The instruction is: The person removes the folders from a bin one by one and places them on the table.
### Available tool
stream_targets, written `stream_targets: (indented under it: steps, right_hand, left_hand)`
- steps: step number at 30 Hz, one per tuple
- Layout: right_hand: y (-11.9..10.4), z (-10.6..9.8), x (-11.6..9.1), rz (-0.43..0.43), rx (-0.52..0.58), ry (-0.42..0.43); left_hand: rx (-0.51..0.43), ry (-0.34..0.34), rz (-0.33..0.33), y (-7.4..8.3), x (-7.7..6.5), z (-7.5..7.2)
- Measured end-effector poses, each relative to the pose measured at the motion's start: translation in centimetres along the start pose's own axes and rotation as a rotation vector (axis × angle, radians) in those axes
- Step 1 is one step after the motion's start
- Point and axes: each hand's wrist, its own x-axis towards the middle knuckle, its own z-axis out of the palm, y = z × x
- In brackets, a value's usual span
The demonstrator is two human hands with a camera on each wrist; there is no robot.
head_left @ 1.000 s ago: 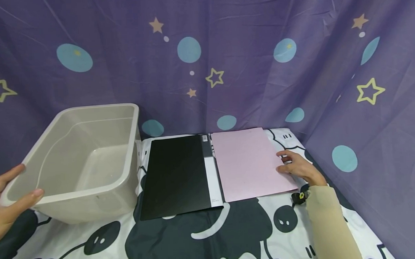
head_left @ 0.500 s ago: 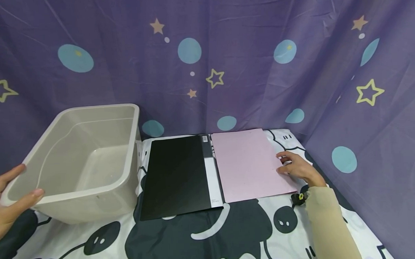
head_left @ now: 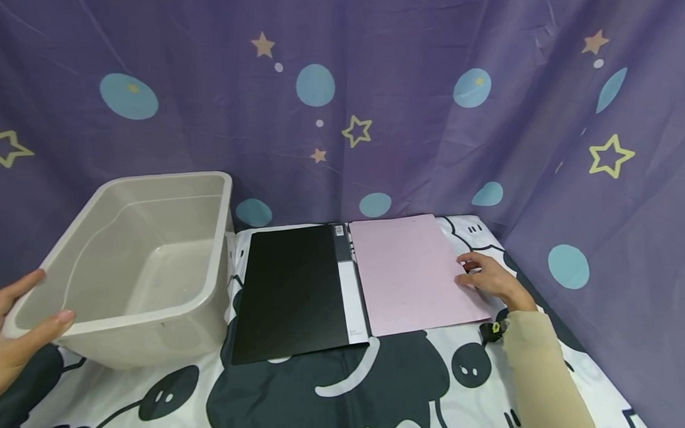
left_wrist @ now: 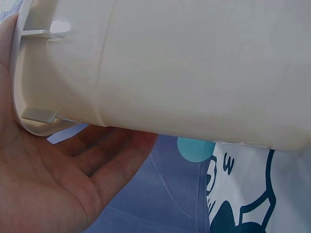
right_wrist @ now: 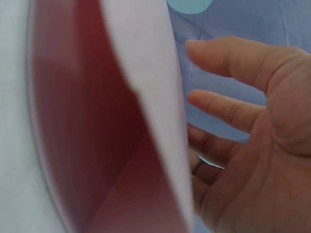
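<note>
At the left in the head view, my left hand (head_left: 15,332) holds the near-left corner of a beige plastic bin (head_left: 149,343). Its thumb lies over the rim, and the left wrist view has the other fingers spread along the bin's outer wall (left_wrist: 194,68). On the right, my right hand (head_left: 492,281) is at the right edge of a pink file folder (head_left: 415,274), with fingers loosely bent. From the right wrist, the folder (right_wrist: 150,73) shows a parted edge with a dark reddish inside. The thumb and forefinger of that hand (right_wrist: 252,121) stand apart beside it, other fingertips hidden behind it.
A black file folder (head_left: 294,297) with a white spine label lies between the bin and the pink folder. Beneath everything spreads a black-and-white cartoon cloth (head_left: 407,378). A purple curtain (head_left: 408,149) with stars and dots closes off the back and right side.
Both hands, the bin and the folders keep their places. The whole head view has shifted very slightly.
</note>
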Motion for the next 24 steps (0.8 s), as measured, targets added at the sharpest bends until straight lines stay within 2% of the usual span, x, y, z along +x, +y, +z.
stream_targets:
  steps: [6, 12, 17, 24]
  right_hand:
    - [-0.2, 0.4, 0.3, -0.022, -0.024, 0.076]
    - [-0.8, 0.7, 0.3, -0.08, -0.001, 0.156]
    - [-1.9, 0.9, 0.3, -0.124, 0.075, 0.24]
    - [-3.0, 1.2, 0.5, -0.156, 0.15, 0.283]
  left_hand:
    - [0.028, 0.028, -0.001, 0.5, 0.1, 0.1]
    - [0.024, 0.066, 0.038, 0.4, 0.2, -0.1]
    - [-0.01, 0.064, 0.001, 0.9, 0.0, 0.2]
    - [0.017, 0.07, -0.058, 0.6, 0.0, 0.6]
